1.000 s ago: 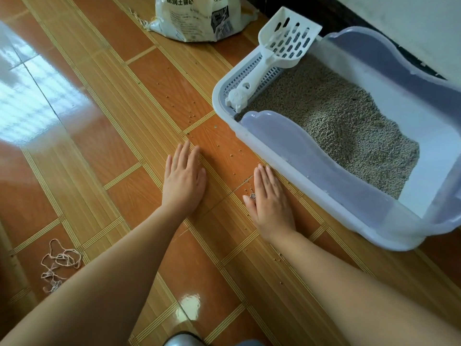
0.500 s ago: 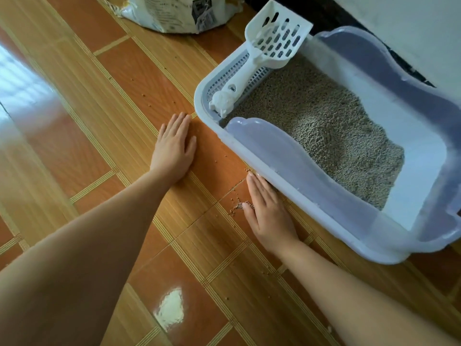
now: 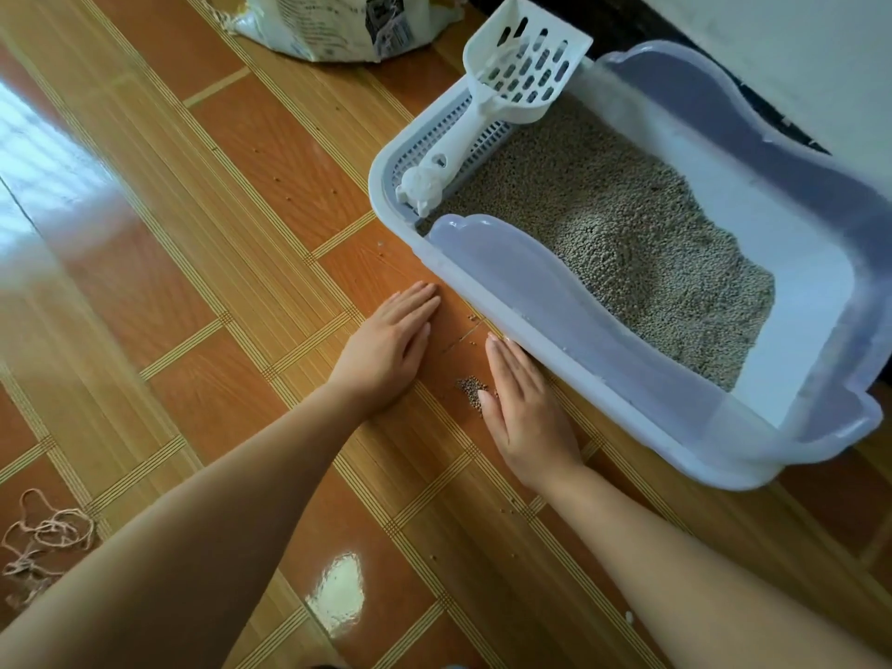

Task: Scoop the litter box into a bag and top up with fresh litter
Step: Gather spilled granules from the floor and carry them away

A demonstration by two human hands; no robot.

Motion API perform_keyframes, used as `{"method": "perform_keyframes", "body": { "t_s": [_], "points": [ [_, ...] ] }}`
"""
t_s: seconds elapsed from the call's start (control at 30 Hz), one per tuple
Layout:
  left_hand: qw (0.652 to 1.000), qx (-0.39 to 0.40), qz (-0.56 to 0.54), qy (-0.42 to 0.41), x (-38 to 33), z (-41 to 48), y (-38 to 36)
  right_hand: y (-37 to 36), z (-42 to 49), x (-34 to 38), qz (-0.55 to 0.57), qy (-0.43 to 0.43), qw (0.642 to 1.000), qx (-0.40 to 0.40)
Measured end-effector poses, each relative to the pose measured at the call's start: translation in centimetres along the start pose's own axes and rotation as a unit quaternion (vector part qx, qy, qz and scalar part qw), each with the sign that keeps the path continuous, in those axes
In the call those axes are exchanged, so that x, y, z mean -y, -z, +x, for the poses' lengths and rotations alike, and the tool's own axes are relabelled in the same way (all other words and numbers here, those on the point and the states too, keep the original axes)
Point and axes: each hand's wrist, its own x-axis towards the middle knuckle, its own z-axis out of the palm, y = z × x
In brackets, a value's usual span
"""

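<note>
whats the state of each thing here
litter box, open, part filled
scoop, unheld, resting on box's grate
bag, on floor, top out of view
spilled litter, small pile on floor
left hand, flat on floor, fingers straight
right hand, flat on floor, fingers straight
string, tangled on floor
</note>
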Motion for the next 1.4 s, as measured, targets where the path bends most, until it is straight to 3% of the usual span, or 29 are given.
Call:
{"method": "perform_keyframes", "body": {
  "t_s": [0.27, 0.4, 0.47, 0.83, 1.0, 1.1, 1.23, 1.4],
  "points": [
    [0.998, -0.005, 0.04, -0.051, -0.8, -2.6, -0.7, 0.4, -1.1, -0.6, -0.009, -0.001, 1.0, 0.002],
    [0.985, -0.029, 0.15, 0.076, 0.0, -3.3, -0.6, 0.6, -1.6, -0.7, -0.035, -0.004, 0.999, 0.01],
    [0.982, -0.015, 0.152, 0.113, -0.1, -3.3, -0.8, 0.6, -1.7, -0.8, -0.043, -0.008, 0.999, 0.022],
    [0.992, 0.082, 0.083, -0.051, -3.0, -4.0, -2.5, 1.0, -2.4, -1.3, -0.032, -0.003, 0.999, 0.025],
    [0.993, 0.038, 0.109, -0.012, -3.0, -2.3, -2.0, 1.8, -2.9, -1.7, -0.063, 0.01, 0.998, 0.005],
    [0.991, 0.061, 0.118, 0.012, -3.4, -1.0, -2.1, 1.6, -3.1, -1.8, -0.059, -0.001, 0.998, 0.017],
    [0.987, 0.101, 0.119, -0.037, -3.9, -1.0, -2.6, 1.3, -3.2, -1.0, -0.042, -0.034, 0.996, 0.071],
    [0.985, 0.111, 0.1, -0.09, -3.9, -2.0, -2.8, 1.0, -2.6, 0.1, -0.033, -0.045, 0.995, 0.083]
  ]
}}
